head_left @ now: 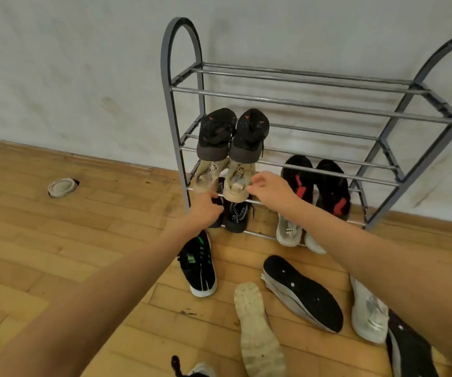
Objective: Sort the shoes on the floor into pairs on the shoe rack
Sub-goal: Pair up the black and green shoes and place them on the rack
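Note:
The grey metal shoe rack [311,104] stands against the wall. Its second shelf carries a black pair [233,136]. On the third shelf are a beige pair [235,183] at the left and a black-and-red pair [317,183] at the right. The bottom shelf has dark shoes [237,216] and a white pair [288,232]. My right hand [272,190] pinches the heel of the right beige shoe. My left hand [205,210], fingers curled, sits just under the left beige shoe's heel and over a dark shoe; what it holds is unclear.
On the wooden floor in front lie a black-and-green sneaker [199,265], a beige shoe sole up [257,330], a black-soled shoe on its side [303,292], a white sneaker [369,314] and a dark shoe [407,349]. A small pale object [61,187] lies far left.

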Motion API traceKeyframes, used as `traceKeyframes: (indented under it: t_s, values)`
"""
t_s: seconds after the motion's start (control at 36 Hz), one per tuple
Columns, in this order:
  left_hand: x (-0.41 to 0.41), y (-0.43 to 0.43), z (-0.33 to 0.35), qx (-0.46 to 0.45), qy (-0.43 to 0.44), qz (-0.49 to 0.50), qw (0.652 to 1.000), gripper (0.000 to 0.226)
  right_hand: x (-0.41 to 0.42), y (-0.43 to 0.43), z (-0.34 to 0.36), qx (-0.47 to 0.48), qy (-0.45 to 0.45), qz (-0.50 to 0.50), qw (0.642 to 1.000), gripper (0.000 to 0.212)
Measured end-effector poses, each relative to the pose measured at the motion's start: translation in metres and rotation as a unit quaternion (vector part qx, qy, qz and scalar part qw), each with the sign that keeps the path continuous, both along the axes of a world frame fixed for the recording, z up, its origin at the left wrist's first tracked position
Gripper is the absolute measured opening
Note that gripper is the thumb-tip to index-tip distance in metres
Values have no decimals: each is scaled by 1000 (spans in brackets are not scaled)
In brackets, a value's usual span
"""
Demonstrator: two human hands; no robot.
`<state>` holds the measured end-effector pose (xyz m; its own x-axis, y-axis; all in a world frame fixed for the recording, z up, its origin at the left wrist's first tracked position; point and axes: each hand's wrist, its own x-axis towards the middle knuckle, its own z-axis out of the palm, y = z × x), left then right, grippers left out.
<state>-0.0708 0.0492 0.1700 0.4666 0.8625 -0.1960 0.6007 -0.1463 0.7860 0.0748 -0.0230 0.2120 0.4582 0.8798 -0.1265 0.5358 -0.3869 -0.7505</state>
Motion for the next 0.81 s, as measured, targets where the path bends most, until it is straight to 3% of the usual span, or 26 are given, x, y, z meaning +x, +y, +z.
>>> traceKeyframes:
  t_s: [0.06,0.14,0.19,0.28,0.42,0.61,0.69,0.81]
  values:
    - [-2,-7,-25,3,62,-53,997,35,-4,-11,-18,-30,-20,40,999,33]
    - [-5,-14,-63,-9,121,-113,986,9,-9,-22,-52,-92,-41,97,990,36]
    - [-8,-13,-89,-13,156,-127,980,24,-10,-23,-78,-137,-43,132,981,38]
    - [-12,-7,-125,-47,214,-153,964,10,-7,-22,-113,-192,-42,163,967,37]
    - [-22,4,-169,-50,291,-75,952,52,-5,-11,-168,-269,-53,215,937,45]
    - [-32,16,-218,-190,218,174,941,87,-16,26,-224,-310,-24,206,928,57]
    - [-39,17,-231,-317,96,228,916,59,-27,36,-243,-312,-2,197,930,60]
    - [-48,18,-238,-397,35,223,890,35,-41,39,-263,-324,64,149,932,73]
